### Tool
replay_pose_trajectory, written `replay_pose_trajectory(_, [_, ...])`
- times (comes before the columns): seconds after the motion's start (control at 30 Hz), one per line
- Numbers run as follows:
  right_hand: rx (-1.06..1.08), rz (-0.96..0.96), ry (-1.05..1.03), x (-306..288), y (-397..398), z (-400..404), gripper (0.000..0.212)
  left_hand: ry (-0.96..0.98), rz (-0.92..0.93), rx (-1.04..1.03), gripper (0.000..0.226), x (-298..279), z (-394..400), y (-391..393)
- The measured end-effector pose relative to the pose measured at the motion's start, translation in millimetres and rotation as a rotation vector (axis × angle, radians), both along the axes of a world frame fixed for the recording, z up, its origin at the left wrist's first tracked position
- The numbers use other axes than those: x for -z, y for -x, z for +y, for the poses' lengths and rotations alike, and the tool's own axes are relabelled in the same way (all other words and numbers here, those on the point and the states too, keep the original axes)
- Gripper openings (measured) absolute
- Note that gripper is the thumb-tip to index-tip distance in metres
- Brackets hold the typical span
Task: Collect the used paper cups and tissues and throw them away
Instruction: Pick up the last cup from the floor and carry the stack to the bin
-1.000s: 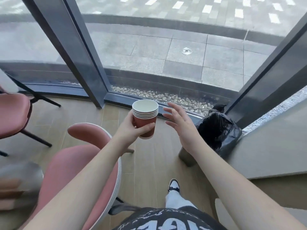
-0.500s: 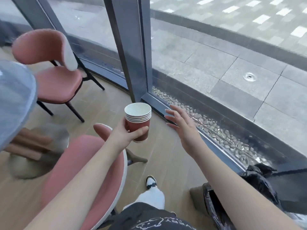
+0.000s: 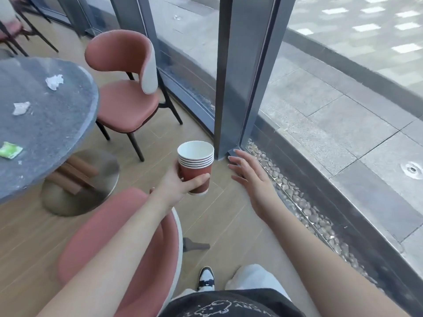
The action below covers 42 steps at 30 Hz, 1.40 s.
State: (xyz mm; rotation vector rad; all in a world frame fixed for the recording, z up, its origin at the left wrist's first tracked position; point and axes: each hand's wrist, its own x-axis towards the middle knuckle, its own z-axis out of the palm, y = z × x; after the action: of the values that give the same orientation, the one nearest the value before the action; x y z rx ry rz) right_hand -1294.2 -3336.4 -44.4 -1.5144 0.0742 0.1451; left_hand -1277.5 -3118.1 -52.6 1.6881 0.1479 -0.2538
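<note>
My left hand (image 3: 177, 187) grips a stack of several red paper cups (image 3: 196, 166) with white insides, held upright above the wooden floor. To its right my right hand (image 3: 250, 177) hovers empty with fingers spread, apart from the cups. On the round grey table (image 3: 57, 133) at the left lie two crumpled white tissues, one (image 3: 54, 81) near the far edge and one (image 3: 21, 108) closer in, plus a crumpled green wrapper (image 3: 10, 150) at the left border.
A pink chair (image 3: 128, 88) stands beyond the table by the glass wall. Another pink chair (image 3: 119, 239) sits right under my left arm. A grey window post (image 3: 242, 76) and a strip of pebbles (image 3: 295, 197) run along the right. My shoe (image 3: 206, 277) shows below.
My view has swung left: the black bin bag has left the frame and the table with tissues has come in. Both hands keep the same pose with the cups.
</note>
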Motion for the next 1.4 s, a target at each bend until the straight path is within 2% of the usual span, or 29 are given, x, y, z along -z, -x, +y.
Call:
replay_pose_trajectory(0.2, [-0.147, 0.007, -0.021, 4.6, -83.7, -6.3, 0.036, -0.009, -0.007, -0.115, 0.091, -1.0, -13.1, -50.4])
replay_pose_trajectory(0.5, [-0.371, -0.009, -0.027, -4.8, -200.7, -22.9, 0.043, 0.028, -0.028, -0.345, 0.058, -5.4, -42.8, -120.6])
replay_pose_trajectory(0.9, [-0.600, 0.026, -0.012, 5.9, -314.4, 55.0, 0.039, 0.047, -0.078, -0.588, 0.084, 5.8, 15.8, -192.9])
replay_pose_trajectory(1.03, [-0.676, 0.034, 0.012, 5.7, -358.5, 98.5, 0.032, 0.049, -0.077, -0.643, 0.074, 11.7, 54.5, -226.7])
replay_pose_trajectory(1.4, [-0.890, 0.037, -0.013, 6.9, -438.2, 205.4, 0.031, 0.001, -0.074, -0.800, 0.086, 8.1, 142.4, -272.6])
